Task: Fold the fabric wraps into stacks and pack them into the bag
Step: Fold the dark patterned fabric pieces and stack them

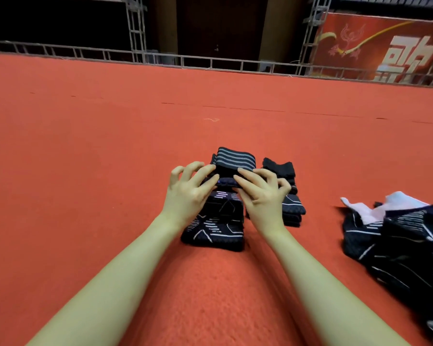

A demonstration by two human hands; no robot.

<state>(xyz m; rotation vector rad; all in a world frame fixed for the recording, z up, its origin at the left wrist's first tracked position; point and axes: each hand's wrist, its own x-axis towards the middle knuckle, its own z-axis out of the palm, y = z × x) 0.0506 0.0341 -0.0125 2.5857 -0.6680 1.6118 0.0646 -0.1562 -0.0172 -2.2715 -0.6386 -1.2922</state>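
A big red carpet [110, 146] covers the floor, with lots of bare room to the left and far ahead. A metal rail [210, 62] marks its far edge, well away. On the right lies a loose pile [395, 245] of wraps not yet folded. No bag can be seen. In the middle sits a near stack [211, 226], and just beside it, on the right, a second stack [289, 196]. Both hands hold a striped wrap [235, 159] above the near stack. The left hand [189, 188] pinches its left end with bent fingers, and the right hand [260, 191] pinches its right end. To fold it well, the person should probably line up the edges, press it flat, then set it square on top so the stack does not tip.
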